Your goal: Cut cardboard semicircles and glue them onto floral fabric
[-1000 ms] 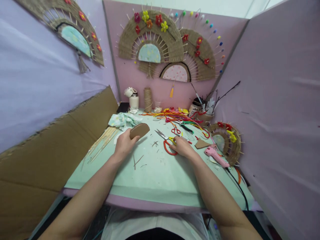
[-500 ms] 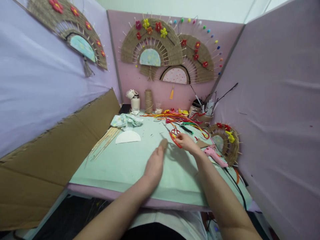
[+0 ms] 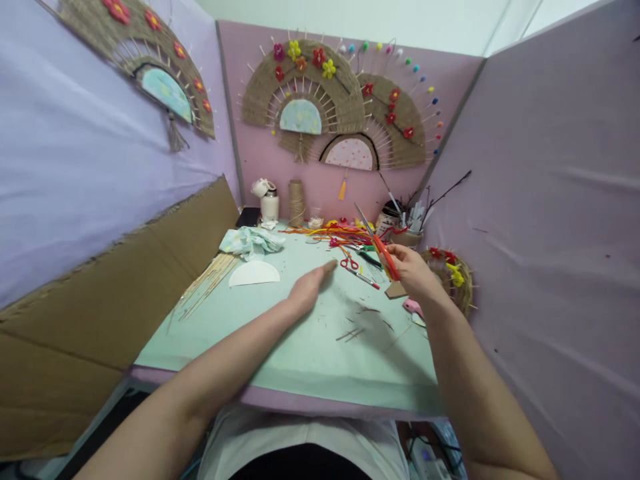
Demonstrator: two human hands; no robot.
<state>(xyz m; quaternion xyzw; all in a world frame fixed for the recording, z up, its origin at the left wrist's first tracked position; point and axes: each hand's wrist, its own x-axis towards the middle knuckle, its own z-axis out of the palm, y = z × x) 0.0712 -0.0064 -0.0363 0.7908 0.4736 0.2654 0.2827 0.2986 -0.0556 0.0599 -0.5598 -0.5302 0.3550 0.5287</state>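
Head view: left grip (image 3: 305, 293) pinches cardboard (image 3: 330, 265), mostly hidden, above mid-worktop (image 3: 300, 357); right grip (image 3: 411, 270) holds raised scissors (image 3: 384, 255). Offcuts (image 3: 350, 335) suggest some trimming done; can't tell what's left.

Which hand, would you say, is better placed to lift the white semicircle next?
Probably the left hand: it is nearer the white semicircle, though holding cardboard; the right hand holds orange-handled scissors farther away.

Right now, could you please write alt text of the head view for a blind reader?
A person's right hand holds orange-handled scissors above a pale green table, while the left hand seems to grip a brown piece, mostly hidden. A white half-circle lies on the table; woven fans hang behind.
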